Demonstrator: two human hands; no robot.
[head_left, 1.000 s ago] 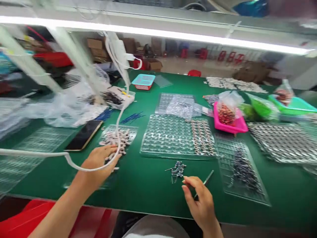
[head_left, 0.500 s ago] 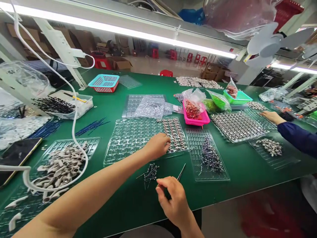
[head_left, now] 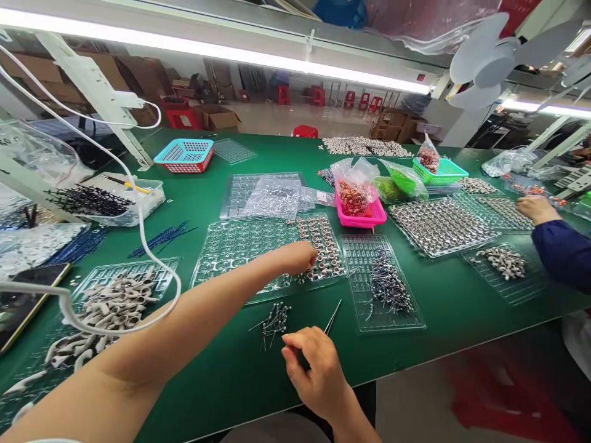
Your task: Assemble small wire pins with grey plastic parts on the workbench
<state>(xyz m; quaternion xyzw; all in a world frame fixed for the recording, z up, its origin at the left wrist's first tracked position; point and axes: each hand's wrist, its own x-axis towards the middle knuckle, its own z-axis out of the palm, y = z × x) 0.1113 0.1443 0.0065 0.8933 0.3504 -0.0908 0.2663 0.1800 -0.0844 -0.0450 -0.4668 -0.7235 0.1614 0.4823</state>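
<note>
Rows of small pale parts fill the right end of the clear tray on the table, where the left hand is curled narrow over them, any grip hidden. The right hand is nearly pinched together just beside a pile of dark pins; tweezers show behind that hand, and whether it holds them cannot be told.

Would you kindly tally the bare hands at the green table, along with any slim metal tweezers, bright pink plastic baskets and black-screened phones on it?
Bare hands: 3 (wearer's left hand, wearer's right hand, co-worker's hand)
Slim metal tweezers, partly hidden: 1
Bright pink plastic basket: 1
Black-screened phone: 1
Total: 6
</note>
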